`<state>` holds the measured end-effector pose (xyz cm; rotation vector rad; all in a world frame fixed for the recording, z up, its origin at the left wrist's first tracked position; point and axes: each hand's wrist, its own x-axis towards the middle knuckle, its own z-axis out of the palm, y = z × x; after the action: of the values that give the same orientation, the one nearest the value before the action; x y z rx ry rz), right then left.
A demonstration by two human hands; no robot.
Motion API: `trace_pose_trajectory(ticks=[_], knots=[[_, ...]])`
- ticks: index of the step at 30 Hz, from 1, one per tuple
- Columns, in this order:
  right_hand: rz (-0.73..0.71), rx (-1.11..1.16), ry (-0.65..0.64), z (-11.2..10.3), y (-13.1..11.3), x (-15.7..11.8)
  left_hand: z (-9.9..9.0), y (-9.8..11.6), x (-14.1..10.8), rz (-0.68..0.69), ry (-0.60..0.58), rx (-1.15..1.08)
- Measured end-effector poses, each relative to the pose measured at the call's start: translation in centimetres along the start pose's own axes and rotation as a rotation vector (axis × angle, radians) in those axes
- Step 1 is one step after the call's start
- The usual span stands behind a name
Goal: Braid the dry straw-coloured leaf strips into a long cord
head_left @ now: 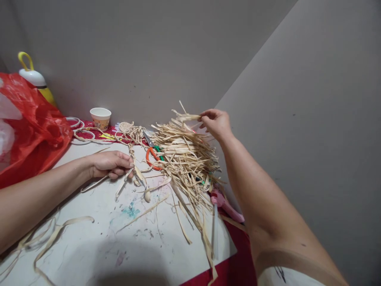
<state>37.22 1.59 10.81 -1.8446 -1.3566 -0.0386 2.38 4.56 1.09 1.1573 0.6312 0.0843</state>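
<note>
My left hand [111, 164] is closed in a pinch on the lower end of a braided straw cord [131, 151], with loose strand ends hanging below the fingers. The cord runs back toward a coiled heap of braid [133, 133] near the wall. Up at the right, my right hand [216, 122] pinches a few pale straw strips [187, 116], held above the far end of a big pile of dried straw strips [184, 155]. Scissors [153, 159] with orange and green handles lie between the left hand and the pile.
A red plastic bag [32, 131] and a yellow-and-white bottle [35, 79] stand at the left. A paper cup [100, 118] sits near white rings [83, 137]. A pink glue gun [228, 206] lies right of the pile. Loose strips [56, 234] cover parts of the white board [133, 246]. Grey walls close in behind and right.
</note>
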Motion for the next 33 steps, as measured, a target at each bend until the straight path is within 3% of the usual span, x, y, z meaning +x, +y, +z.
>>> trace_pose_trajectory(ticks=[7,9,13,15,18,19,22,28,33], knots=[[0.0,0.274,0.209,-0.2,-0.1,-0.6,-0.1,-0.1,0.1,0.008,-0.01,-0.004],[0.014,0.322,0.143,-0.4,-0.2,-1.1,0.0,-0.1,0.1,0.003,-0.008,-0.003],[0.198,0.189,-0.259,-1.0,-0.1,-2.4,0.0,-0.1,0.1,0.005,-0.005,-0.004],[0.28,0.08,-0.226,-1.3,0.2,-2.8,0.0,-0.1,0.1,0.008,0.0,0.003],[0.286,0.023,0.008,-1.6,0.7,-2.8,0.0,-0.1,0.1,0.009,-0.003,0.014],[0.282,0.006,0.031,-1.6,0.7,-2.7,-0.1,-0.1,0.1,0.008,-0.005,0.014],[0.289,-0.093,-0.004,-1.3,0.7,-2.1,-0.1,-0.1,0.2,0.003,0.001,0.012],[0.329,-0.209,-0.211,0.6,0.9,-1.5,-0.1,-0.1,0.1,-0.001,-0.002,0.006],[0.321,-0.151,-0.187,0.8,1.3,-1.7,0.1,0.0,0.0,0.003,0.001,0.011]])
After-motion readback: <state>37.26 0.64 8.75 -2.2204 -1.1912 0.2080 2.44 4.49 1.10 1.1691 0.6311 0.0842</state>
